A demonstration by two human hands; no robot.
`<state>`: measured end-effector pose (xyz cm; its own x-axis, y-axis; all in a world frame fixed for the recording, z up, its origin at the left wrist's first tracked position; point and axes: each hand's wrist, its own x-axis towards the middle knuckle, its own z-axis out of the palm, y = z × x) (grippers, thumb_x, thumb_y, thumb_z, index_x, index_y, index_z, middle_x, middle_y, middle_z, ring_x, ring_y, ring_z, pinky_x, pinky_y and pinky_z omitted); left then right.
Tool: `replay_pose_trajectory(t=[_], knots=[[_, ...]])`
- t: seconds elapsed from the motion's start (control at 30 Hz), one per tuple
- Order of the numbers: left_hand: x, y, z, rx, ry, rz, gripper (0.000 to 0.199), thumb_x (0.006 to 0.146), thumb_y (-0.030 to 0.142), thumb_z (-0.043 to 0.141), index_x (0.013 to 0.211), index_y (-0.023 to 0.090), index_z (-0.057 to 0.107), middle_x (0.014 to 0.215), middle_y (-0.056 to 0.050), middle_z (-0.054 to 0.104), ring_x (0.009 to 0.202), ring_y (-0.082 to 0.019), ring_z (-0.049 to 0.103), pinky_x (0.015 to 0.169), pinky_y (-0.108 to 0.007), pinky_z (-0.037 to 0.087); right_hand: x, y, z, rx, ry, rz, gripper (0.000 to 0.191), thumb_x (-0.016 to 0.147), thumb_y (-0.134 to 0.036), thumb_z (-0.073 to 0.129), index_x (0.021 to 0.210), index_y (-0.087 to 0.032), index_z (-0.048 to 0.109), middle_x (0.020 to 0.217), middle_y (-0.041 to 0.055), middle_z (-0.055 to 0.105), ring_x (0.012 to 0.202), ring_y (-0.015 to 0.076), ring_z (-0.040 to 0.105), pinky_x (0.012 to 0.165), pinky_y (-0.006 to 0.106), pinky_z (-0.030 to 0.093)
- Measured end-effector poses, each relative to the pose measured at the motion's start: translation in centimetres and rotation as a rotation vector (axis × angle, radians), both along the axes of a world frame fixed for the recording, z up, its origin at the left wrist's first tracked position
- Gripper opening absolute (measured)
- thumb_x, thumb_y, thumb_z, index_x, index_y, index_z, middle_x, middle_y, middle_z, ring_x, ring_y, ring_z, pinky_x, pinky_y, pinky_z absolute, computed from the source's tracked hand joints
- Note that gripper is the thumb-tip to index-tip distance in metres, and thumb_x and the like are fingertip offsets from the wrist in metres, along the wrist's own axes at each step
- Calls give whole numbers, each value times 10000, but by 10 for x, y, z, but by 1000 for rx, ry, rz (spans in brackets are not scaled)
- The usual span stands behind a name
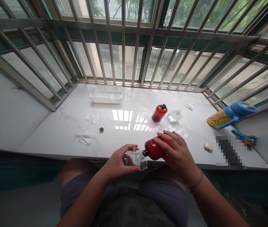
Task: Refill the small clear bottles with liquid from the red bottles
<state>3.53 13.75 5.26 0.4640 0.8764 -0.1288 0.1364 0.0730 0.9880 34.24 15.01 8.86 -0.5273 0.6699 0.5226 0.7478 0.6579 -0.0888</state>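
Near the counter's front edge, my left hand grips a small clear plastic container by its sides. My right hand is wrapped round a red see-through bottle, tipped on its side with its uncapped dark neck toward the container. Its mouth is at the container's opening; I cannot make out whether liquid is flowing. A second red bottle with a black cap stands farther back, beside another clear container. A loose black cap lies to the left of my hands.
On the white counter are a white plastic basket at the back and crumpled tissues on the left. To the right are a blue and yellow water bottle, a whitish rounded object and a blurred-out dark item. Metal window bars close off the back.
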Motion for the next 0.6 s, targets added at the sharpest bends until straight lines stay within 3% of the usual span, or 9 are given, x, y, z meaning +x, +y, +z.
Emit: replay_pose_trajectory(t=[0.6], knots=[[-2,2,-7,18,22,10,801,751,416,989,1460,286,639,1422,-105,699,1186,-312,724,987,-428,625,0,2,0,25,-34,12,530,1004,-80,674,1503,-237,594,1493,138,666,1418,372,567,1206,632,434]])
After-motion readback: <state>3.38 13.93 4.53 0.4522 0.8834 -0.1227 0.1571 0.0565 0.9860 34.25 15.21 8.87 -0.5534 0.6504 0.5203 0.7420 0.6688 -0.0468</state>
